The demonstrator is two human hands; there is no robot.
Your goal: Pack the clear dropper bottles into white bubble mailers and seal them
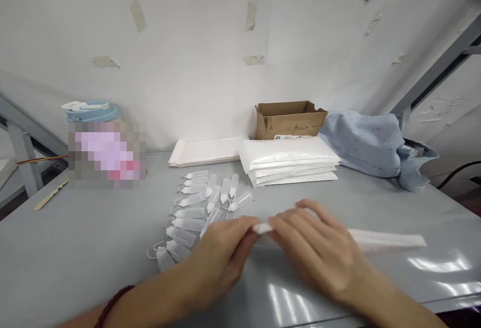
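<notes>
A long white paper-like piece (391, 239), narrow and seen nearly edge-on, runs from between my hands out to the right. My left hand (227, 248) pinches its left end with thumb and fingers. Just to the right, my right hand (315, 245) is closed over the same piece, its fingers covering the middle stretch. Several small translucent plastic squeeze bottles (190, 213) with white tips and tethered caps lie on the grey table (93, 248), left of and beyond my left hand. My left forearm hides part of the nearest ones.
Behind the bottles lies a stack of flat whitish paper pieces (206, 150). White padded mailers (289, 160) are piled beside it, before an open cardboard box (289, 120). Blue cloth (364, 142) sits at right, a light-blue ring-shaped object (92, 112) and a blurred-out patch at left.
</notes>
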